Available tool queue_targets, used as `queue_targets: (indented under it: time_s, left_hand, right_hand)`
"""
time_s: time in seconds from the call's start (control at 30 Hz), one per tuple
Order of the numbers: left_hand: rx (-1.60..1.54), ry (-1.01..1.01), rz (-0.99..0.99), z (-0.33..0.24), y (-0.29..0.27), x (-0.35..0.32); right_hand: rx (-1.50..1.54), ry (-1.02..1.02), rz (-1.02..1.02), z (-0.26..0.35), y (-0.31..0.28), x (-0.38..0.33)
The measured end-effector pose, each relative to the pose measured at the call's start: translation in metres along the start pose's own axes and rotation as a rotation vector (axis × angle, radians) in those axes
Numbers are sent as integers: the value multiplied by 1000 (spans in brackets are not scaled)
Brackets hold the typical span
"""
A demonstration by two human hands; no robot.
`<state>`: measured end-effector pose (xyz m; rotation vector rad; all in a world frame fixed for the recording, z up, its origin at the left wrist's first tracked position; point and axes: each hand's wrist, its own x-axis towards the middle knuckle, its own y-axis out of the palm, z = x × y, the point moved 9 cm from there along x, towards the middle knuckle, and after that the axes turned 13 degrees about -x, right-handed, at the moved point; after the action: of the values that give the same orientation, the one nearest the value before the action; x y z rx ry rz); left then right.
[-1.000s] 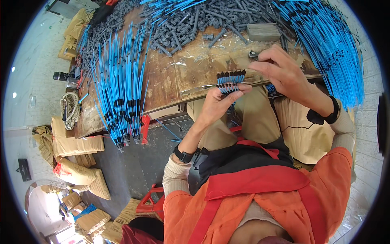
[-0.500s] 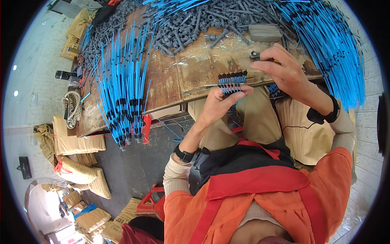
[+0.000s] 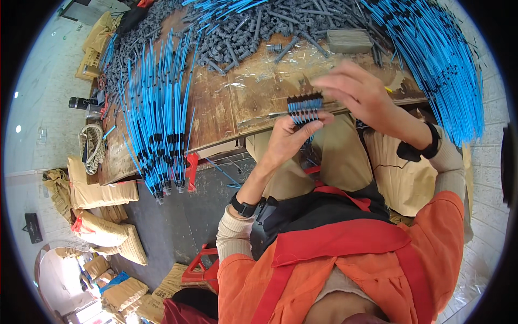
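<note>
A row of thin blue tubes with black fittings point(image 3: 305, 108) is gripped upright in my left hand point(image 3: 288, 139), in front of the table's near edge. My thumb presses across the row and the other fingers are behind it. My right hand point(image 3: 356, 93) is just right of the fittings, its fingers pointing toward them and blurred by motion. By the outer side of that hand a small yellow tip point(image 3: 388, 89) shows. Whether it belongs to a tool in the palm or to something on the table is hidden.
Grey plastic fittings point(image 3: 232, 46) are heaped along the wooden table point(image 3: 216, 108), with a grey block point(image 3: 348, 41) beside them. Blue tube bundles lie at left point(image 3: 159, 108) and right point(image 3: 442, 70). A red stool point(image 3: 202, 264) and brown sacks point(image 3: 105, 227) stand on the floor.
My right hand has moved slightly left and down toward the tubes, its fingers stretching out of a pinch. The small dark tool head seen at its fingertips is out of sight. My left hand stays nearly still.
</note>
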<state>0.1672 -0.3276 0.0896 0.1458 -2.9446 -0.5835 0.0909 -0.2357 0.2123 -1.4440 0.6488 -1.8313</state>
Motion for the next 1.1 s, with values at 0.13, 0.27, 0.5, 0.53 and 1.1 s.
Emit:
queue_targets:
  time_s: [0.13,0.27,0.5,0.53,1.1]
  left_hand:
    - [-57,-14,-76,-14,16,-21]
    - [13,56,-68,-82,74,-34]
    - [43,195,-224,-180,90,-6]
    - [50,203,-232,-179,86,-12]
    - [334,155,46,-29,25,-77]
  right_hand:
    - [205,322,-88,-40,-12,4]
    - [991,485,251,-43,37,-34]
    - [1759,694,492,24,125,-79]
    - [1718,603,464,38,120,-81]
    - [1061,265,410,14,159,-98]
